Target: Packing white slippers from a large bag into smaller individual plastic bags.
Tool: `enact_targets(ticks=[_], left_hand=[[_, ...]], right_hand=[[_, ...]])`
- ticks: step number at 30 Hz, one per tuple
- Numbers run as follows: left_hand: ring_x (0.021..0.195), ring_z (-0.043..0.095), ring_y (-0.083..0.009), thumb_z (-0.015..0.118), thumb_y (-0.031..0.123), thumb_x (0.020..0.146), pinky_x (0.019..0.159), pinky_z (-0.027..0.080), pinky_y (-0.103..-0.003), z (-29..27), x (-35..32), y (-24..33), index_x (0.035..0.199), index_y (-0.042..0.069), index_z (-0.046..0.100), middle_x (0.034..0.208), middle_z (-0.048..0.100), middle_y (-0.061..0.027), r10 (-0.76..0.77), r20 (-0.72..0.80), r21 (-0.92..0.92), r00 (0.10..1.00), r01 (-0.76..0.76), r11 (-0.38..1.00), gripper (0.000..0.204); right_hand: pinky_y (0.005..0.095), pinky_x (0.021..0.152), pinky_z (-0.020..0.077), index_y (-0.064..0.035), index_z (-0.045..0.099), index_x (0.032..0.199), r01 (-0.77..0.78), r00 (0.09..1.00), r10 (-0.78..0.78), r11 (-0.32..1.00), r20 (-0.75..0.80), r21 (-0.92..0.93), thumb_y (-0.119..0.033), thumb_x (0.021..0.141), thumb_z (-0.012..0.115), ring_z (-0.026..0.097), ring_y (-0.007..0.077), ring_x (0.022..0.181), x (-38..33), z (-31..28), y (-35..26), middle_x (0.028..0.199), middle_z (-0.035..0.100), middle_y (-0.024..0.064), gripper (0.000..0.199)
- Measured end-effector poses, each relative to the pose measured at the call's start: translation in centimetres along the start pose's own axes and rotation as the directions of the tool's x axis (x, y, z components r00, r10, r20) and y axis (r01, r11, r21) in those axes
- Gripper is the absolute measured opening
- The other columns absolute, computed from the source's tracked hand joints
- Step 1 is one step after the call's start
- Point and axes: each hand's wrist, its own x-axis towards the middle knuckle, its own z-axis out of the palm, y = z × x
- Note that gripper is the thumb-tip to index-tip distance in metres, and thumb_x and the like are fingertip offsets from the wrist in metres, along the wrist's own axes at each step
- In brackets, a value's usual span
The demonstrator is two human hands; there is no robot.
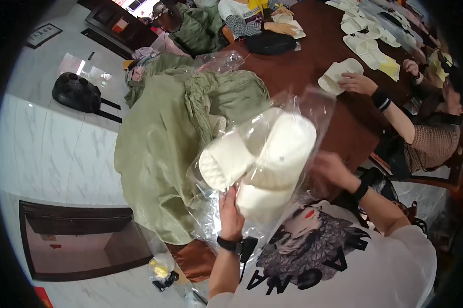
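Note:
A pair of cream slippers (287,146) sits inside a clear plastic bag (321,105), held up in front of my body. My left hand (231,215) is closed on the bag's lower left, its fingers partly hidden behind the slippers. Beside the bag's right edge is my right hand (331,170), smeared by motion. Its fingers are not clear, and I cannot tell whether they touch the plastic. A large green sack (157,149) lies just left of the bag, with a pale slipper partly showing at its opening.
A dark red-brown tablecloth (293,61) covers the table. At right, a co-worker's hand (359,83) touches a cream slipper (339,77). More slippers (365,46) lie farther back. Another person (247,18) handles a slipper across the table, near a black pouch (272,42).

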Motion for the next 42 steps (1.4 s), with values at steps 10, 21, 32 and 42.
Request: enact_targets(ticks=[10,21,32,42], left_hand=[[0.099,0.059,-0.0153,0.051,0.011,0.096,0.086,0.047,-0.029,-13.6,-4.6,-7.4,0.117,-0.002,0.055,0.11,0.062,-0.009,-0.168,-0.092,0.041,0.981,0.173,0.984,0.025],[0.085,0.064,-0.0169,0.05,0.025,0.098,0.07,0.052,-0.028,-14.3,-4.7,-10.9,0.121,-0.005,0.044,0.102,0.063,-0.0155,0.076,-0.47,0.302,0.879,0.079,0.95,0.038],[0.064,0.061,-0.0109,0.047,0.024,0.1,0.055,0.048,-0.024,-13.5,-2.9,-9.2,0.103,0.004,0.053,0.08,0.056,-0.002,0.039,-0.392,0.39,0.919,0.128,0.912,0.022],[0.064,0.064,-0.0178,0.044,0.014,0.099,0.057,0.052,-0.028,-12.8,-2.4,-9.8,0.103,0.001,0.05,0.09,0.059,-0.0086,0.086,-0.415,0.259,0.906,0.027,0.965,0.015]], right_hand=[[0.026,0.07,0.0465,-0.0057,0.061,0.1,-0.084,0.962,0.133,0.975,-0.239,0.205,-0.008,0.093,0.053,0.059,0.013,0.078,2.7,2.2,1.4,0.085,0.062,0.005,0.011],[0.0377,0.069,0.0483,-0.0037,0.06,0.095,0.043,0.998,-0.034,0.988,0.061,-0.147,-0.011,0.089,0.055,0.062,0.0326,0.079,4.6,8.8,3.9,0.084,0.065,0.0158,0.011],[0.0275,0.062,0.0465,-0.0009,0.066,0.1,-0.031,0.972,-0.002,0.99,0.235,0.135,-0.011,0.089,0.055,0.058,0.0131,0.068,5.5,7.6,6.6,0.085,0.065,0.0049,0.019],[0.0348,0.068,0.0498,-0.0027,0.065,0.101,-0.069,0.976,0.082,0.995,0.203,-0.067,-0.018,0.077,0.064,0.065,0.025,0.076,4.9,6.4,9.8,0.084,0.067,0.0114,0.028]])
